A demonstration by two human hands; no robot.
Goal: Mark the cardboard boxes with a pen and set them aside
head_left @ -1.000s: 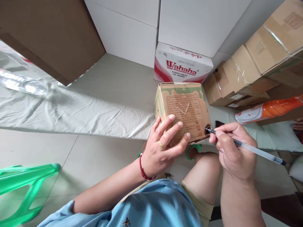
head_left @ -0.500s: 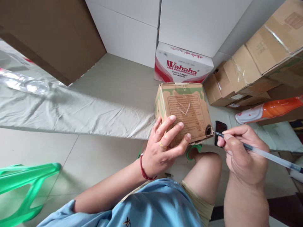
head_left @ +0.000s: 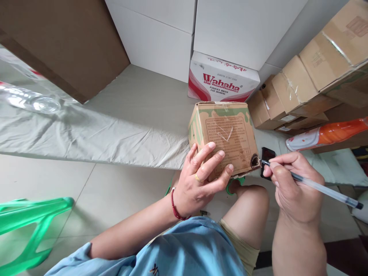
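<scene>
A small brown cardboard box (head_left: 227,132) with green print stands at the edge of a grey cloth-covered surface (head_left: 129,115). My left hand (head_left: 201,180) grips its near left corner, fingers pressed on the top face; it wears a ring and a red wrist cord. My right hand (head_left: 293,188) pinches a clear pen (head_left: 316,186) whose tip sits just right of a dark hole (head_left: 254,161) at the box's near right corner. A green scissor handle (head_left: 234,183) pokes out below the box, by my knee.
A red and white Wahaha carton (head_left: 222,82) stands behind the box under white boxes (head_left: 201,27). Brown cartons (head_left: 304,84) are stacked at right with an orange and white bottle (head_left: 327,136). A dark phone (head_left: 267,157) lies beside the box. A green plastic stool (head_left: 31,226) stands lower left.
The pen tip, which was in the hole at the box's corner, has drawn back to the right and stays just outside it. My left hand has kept its grip on the box.
</scene>
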